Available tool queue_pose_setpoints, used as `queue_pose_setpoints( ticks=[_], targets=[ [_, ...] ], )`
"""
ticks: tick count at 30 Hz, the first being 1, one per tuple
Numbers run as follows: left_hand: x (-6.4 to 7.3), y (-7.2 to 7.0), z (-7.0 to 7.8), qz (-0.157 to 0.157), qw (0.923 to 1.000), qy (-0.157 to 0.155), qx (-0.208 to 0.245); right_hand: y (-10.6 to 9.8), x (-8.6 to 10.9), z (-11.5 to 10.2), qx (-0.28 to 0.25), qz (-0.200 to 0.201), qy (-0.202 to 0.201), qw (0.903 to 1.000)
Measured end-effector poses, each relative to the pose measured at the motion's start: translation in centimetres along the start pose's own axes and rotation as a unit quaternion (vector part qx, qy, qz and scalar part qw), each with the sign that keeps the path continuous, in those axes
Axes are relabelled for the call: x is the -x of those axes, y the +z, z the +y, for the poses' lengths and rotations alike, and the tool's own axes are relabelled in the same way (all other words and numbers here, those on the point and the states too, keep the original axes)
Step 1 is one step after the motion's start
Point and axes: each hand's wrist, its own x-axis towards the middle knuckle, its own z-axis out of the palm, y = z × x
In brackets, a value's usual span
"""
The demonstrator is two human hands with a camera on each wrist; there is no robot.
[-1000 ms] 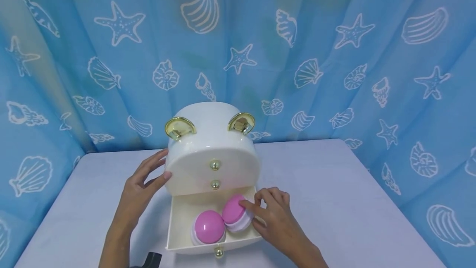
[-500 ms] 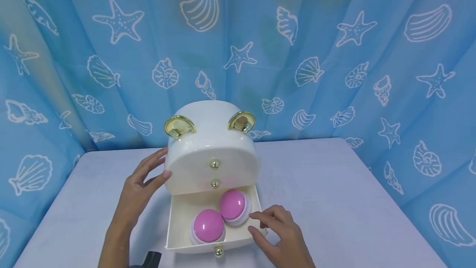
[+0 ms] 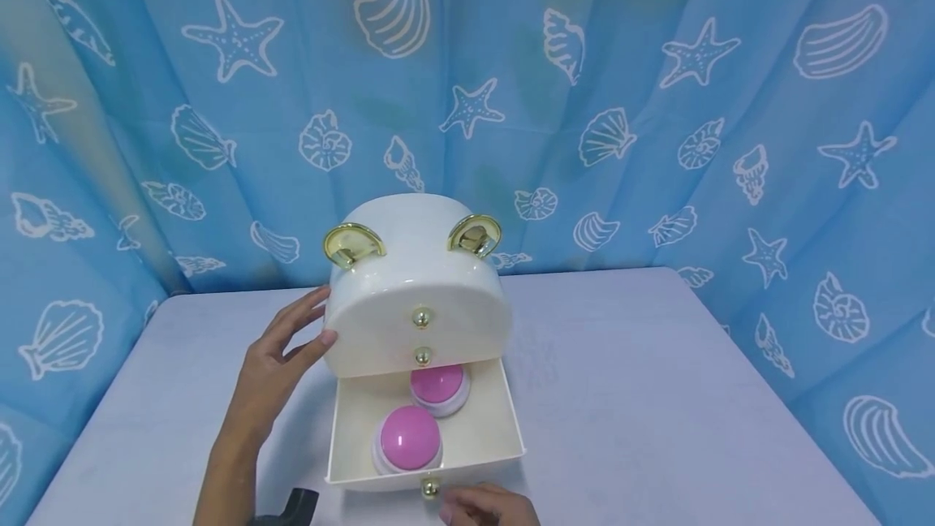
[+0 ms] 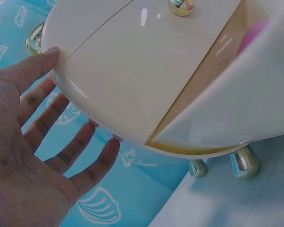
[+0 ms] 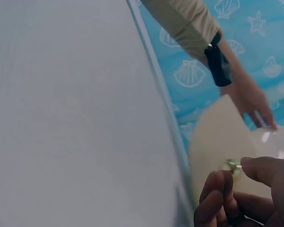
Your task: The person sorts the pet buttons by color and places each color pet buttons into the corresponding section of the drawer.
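Observation:
A white drawer box (image 3: 416, 266) with gold ears stands on the table, its bottom drawer (image 3: 482, 437) pulled out. Inside lie two round things with pink domes and white bases: one at the front (image 3: 411, 438), the other farther back (image 3: 438, 386), partly hidden under the box's front. My left hand (image 3: 281, 351) rests on the box's left side, thumb on its front edge; the left wrist view shows the fingers spread. My right hand (image 3: 493, 504) is right beside the drawer's gold knob (image 3: 431, 489). In the right wrist view its thumb and bent fingers flank the knob; whether they grip it is unclear.
A white cloth covers the table (image 3: 621, 396). Behind it hangs a blue curtain (image 3: 467, 104) printed with shells and starfish. A black strap end (image 3: 299, 506) sticks out by my left wrist. Gold feet (image 4: 245, 161) hold up the box.
My right hand has let go of the right-hand pink-domed thing and come down to the drawer's knob. That thing now sits farther back in the drawer. My left hand stays put.

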Motion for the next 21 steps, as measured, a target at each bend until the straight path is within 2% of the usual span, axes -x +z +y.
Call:
queue_pose_setpoints(
  ticks=[2,5,14,21],
  targets=[
    [0.0,0.0,-0.1,0.001,1.0000,-0.003,-0.001,0.5,-0.5,0.5,-0.058,-0.011,0.045,0.9972],
    [0.0,0.1,-0.1,0.001,1.0000,-0.004,-0.003,1.1,-1.1,0.9,-0.110,-0.008,0.080,0.9907],
    [0.0,0.0,-0.1,0.001,1.0000,-0.005,0.000,2.2,-1.6,0.1,-0.142,0.030,0.128,0.9811],
    [-0.1,0.1,-0.2,0.001,1.0000,-0.001,0.005,1.8,-2.3,0.3,-0.136,0.051,0.111,0.9832]
  ],
)
